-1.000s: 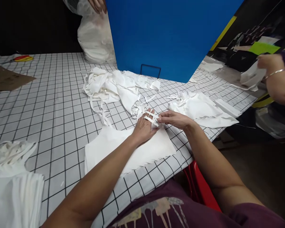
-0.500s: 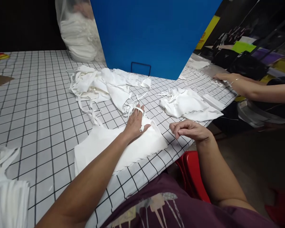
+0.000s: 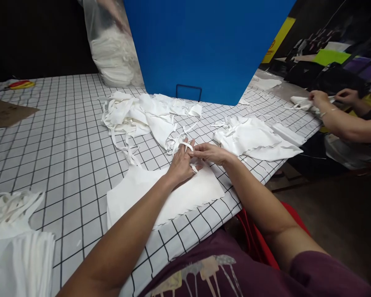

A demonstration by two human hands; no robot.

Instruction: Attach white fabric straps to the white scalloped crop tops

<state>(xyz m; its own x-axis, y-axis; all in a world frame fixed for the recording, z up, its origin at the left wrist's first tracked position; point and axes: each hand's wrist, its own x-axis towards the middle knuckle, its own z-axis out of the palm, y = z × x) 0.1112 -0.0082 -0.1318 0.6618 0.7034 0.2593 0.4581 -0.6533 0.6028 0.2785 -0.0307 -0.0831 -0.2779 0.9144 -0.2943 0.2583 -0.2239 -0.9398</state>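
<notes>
While the left hand (image 3: 181, 165) presses flat on a white fabric piece (image 3: 167, 194) at the checked table's (image 3: 64, 136) near edge, the right hand (image 3: 210, 152) pinches its white strap (image 3: 185, 145) looped over 2 left fingers; winding appears underway, needing steady tension.

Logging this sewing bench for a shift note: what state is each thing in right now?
Left hand: pressed flat on the white fabric piece, tie strap looped over its fingers.
Right hand: pinching that strap.
Fabric heap: tangled, unsorted.
Folded stack: neat, at the table edge.
Plastic bag: upright, filled.
</notes>
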